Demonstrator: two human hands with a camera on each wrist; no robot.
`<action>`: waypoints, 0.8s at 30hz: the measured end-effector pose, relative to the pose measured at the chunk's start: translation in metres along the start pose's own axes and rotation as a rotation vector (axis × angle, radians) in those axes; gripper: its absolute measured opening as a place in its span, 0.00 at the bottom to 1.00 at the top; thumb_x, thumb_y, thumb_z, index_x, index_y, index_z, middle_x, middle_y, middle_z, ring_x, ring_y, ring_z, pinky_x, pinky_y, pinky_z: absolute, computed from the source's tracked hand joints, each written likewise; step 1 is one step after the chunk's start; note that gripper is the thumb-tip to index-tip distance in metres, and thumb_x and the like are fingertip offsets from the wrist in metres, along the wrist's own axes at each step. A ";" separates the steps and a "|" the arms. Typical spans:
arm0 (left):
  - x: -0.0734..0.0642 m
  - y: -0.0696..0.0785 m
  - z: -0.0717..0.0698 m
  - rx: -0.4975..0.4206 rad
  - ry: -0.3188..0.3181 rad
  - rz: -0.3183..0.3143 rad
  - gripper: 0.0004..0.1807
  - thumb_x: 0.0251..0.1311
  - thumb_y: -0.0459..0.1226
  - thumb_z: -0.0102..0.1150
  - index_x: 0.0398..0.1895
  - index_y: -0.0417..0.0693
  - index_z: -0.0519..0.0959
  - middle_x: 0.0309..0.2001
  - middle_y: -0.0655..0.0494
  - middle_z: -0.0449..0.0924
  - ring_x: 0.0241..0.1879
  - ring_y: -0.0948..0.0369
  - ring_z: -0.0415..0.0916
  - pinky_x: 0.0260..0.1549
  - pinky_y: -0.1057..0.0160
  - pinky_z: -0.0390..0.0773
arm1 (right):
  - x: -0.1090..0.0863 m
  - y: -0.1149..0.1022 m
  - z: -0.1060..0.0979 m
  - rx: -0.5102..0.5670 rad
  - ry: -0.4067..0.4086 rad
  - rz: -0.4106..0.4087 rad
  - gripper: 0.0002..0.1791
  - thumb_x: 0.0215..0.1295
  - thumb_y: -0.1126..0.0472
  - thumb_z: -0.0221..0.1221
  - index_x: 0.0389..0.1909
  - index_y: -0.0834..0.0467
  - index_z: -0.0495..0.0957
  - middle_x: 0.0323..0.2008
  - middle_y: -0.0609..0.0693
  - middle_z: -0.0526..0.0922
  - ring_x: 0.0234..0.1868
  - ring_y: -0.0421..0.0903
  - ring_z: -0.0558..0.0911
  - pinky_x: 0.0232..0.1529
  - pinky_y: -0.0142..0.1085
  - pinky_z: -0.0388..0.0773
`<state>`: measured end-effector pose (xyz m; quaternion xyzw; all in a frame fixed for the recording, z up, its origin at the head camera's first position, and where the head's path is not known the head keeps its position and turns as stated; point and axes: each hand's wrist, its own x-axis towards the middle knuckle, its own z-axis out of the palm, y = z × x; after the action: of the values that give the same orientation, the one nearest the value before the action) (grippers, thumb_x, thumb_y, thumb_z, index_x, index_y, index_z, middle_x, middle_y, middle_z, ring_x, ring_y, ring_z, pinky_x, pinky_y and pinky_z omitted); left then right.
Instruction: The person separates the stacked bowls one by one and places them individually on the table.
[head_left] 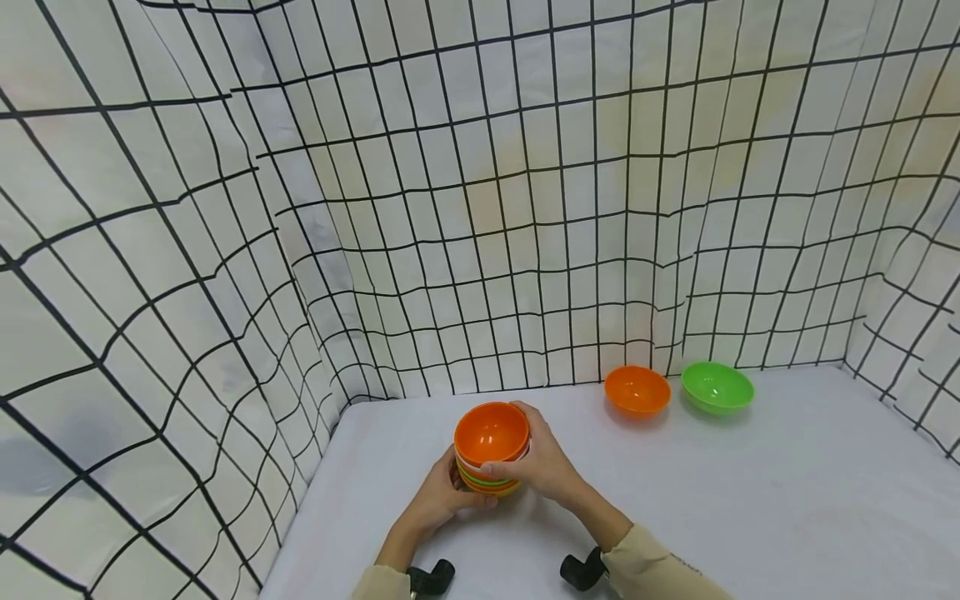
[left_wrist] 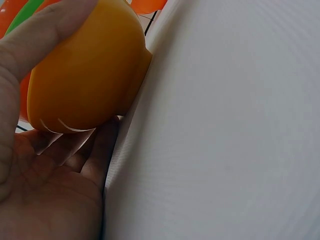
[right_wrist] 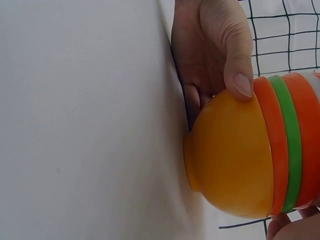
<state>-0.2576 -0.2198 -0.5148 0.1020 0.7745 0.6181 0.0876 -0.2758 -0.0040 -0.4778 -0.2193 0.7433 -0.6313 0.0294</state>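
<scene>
A stack of nested bowls (head_left: 491, 435) stands upright on the white table, with an orange one on top. Yellow, orange, green and white rims show below it. My left hand (head_left: 447, 492) grips the stack low on its left, thumb on the yellow bottom bowl (left_wrist: 92, 70) and fingers curled behind it. From the right, my right hand (head_left: 546, 462) holds the stack higher up, its thumb across the front near the upper rims. In the right wrist view the yellow bowl's foot is right at the tabletop, and only some right fingers (right_wrist: 297, 227) show.
At the back right of the table (head_left: 787, 500), an orange bowl (head_left: 637, 392) and a green bowl (head_left: 717, 388) sit side by side. White sheets with a black grid (head_left: 525, 200) rise behind the table and along its sides.
</scene>
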 end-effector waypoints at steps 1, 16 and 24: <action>0.000 0.000 0.000 0.002 0.001 0.000 0.51 0.48 0.38 0.82 0.75 0.58 0.62 0.72 0.57 0.70 0.72 0.52 0.67 0.78 0.43 0.59 | 0.000 0.000 0.000 -0.004 0.004 -0.005 0.57 0.50 0.49 0.79 0.76 0.53 0.56 0.70 0.52 0.69 0.67 0.53 0.73 0.67 0.53 0.78; 0.000 0.001 0.001 0.016 0.005 0.002 0.52 0.47 0.39 0.82 0.75 0.57 0.62 0.72 0.56 0.70 0.73 0.51 0.66 0.79 0.42 0.58 | -0.001 -0.003 0.001 -0.097 0.079 -0.019 0.56 0.46 0.47 0.80 0.75 0.50 0.60 0.66 0.47 0.71 0.66 0.51 0.70 0.65 0.54 0.79; 0.001 -0.002 0.000 0.016 0.017 -0.005 0.53 0.46 0.40 0.83 0.76 0.58 0.62 0.72 0.56 0.70 0.74 0.50 0.65 0.78 0.40 0.58 | 0.000 -0.006 0.000 -0.098 0.100 -0.039 0.54 0.47 0.46 0.79 0.74 0.47 0.61 0.66 0.46 0.72 0.66 0.50 0.70 0.64 0.54 0.80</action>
<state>-0.2589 -0.2195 -0.5168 0.0956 0.7803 0.6126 0.0815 -0.2738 -0.0041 -0.4718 -0.2028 0.7695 -0.6048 -0.0309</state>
